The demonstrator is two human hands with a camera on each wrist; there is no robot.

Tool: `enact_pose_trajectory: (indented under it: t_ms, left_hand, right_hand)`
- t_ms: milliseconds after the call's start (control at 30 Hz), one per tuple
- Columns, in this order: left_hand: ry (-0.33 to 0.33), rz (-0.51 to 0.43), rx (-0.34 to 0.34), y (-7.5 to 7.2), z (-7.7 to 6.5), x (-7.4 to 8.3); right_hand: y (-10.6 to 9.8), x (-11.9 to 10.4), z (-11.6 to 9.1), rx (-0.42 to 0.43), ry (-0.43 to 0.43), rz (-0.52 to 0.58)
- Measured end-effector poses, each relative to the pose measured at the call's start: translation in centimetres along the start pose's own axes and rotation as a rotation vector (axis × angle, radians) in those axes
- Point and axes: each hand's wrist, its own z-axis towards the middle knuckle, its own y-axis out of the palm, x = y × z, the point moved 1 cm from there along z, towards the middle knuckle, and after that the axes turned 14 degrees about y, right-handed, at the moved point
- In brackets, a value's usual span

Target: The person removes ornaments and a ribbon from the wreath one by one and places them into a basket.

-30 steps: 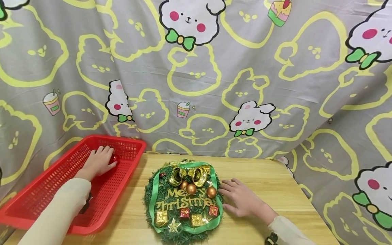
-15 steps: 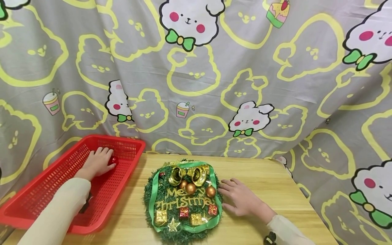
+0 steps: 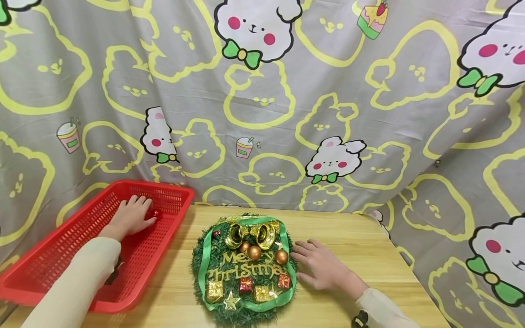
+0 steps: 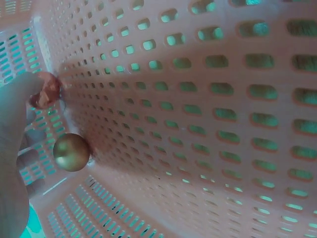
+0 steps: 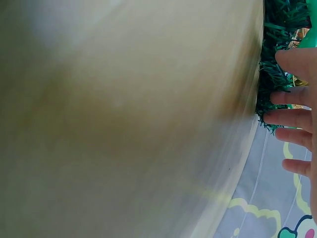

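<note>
My left hand (image 3: 132,216) reaches down into the red plastic basket (image 3: 164,246), back of the hand up and thumb to the right. A shiny red ornament (image 4: 47,90) sits at the thumb in the left wrist view, partly covered; I cannot tell whether the fingers grip it. Below it, a gold ball (image 4: 72,152) lies beside the fingers, against the basket wall. My right hand (image 3: 320,264) rests on the table, fingers spread, fingertips at the right edge of a green tinsel wreath (image 3: 242,314). Gold bells (image 3: 267,234), copper balls (image 3: 254,252) and "Merry Christmas" lettering (image 3: 246,272) decorate the wreath.
The wooden table (image 3: 352,232) carries the basket on the left and the wreath in the middle. Green ribbon (image 3: 203,264) loops round the wreath, with small gift boxes (image 3: 215,291) and a gold star (image 3: 231,300). A patterned curtain (image 3: 270,182) hangs behind.
The visible part of the red ornament beside my left thumb shifts slightly, showing most half a second ago. Both hands stay in nearly the same place, and the wreath keeps its place.
</note>
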Motion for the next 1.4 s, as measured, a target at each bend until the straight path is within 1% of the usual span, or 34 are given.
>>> enact_pose_trajectory:
  t_ms: [133, 367, 433, 567, 667, 867, 1000, 1133, 1267, 1400]
  left_hand:
    - [0.007, 0.002, 0.005, -0.3, 0.1, 0.1]
    - [0.005, 0.005, -0.007, -0.7, 0.3, 0.2]
    - [0.006, 0.004, 0.009, -0.9, 0.3, 0.3]
    - [0.008, -0.014, 0.060, -1.3, 0.6, 0.5]
    - [0.009, -0.029, 0.095, -1.8, 1.1, 0.6]
    - [0.024, -0.046, 0.144, -3.6, 2.3, 1.4]
    - [0.057, -0.060, 0.203, -5.3, 3.2, 2.6]
    - [0.102, -0.063, 0.271, -7.3, 4.3, 4.2]
    - [0.179, -0.066, 0.337, -9.1, 5.6, 6.6]
    - [0.273, -0.060, 0.359, -10.4, 6.8, 9.6]
  right_hand:
    - [0.1, 0.0, 0.0, -0.001, 0.003, 0.002]
    - [0.3, 0.0, 0.1, 0.008, -0.006, -0.002]
    - [0.3, 0.0, 0.1, 0.007, -0.005, 0.002]
    - [0.3, 0.0, 0.1, 0.011, -0.004, 0.005]
    - [0.3, 0.0, 0.1, 0.013, -0.004, 0.005]
    - [0.2, 0.0, 0.0, 0.007, -0.002, -0.004]
    - [0.1, 0.0, 0.0, 0.002, -0.001, 0.002]
    - [0.0, 0.0, 0.1, -0.001, -0.003, 0.006]
    - [-0.1, 0.1, 0.1, -0.009, 0.001, 0.005]
    - [0.0, 0.1, 0.1, -0.014, 0.003, 0.002]
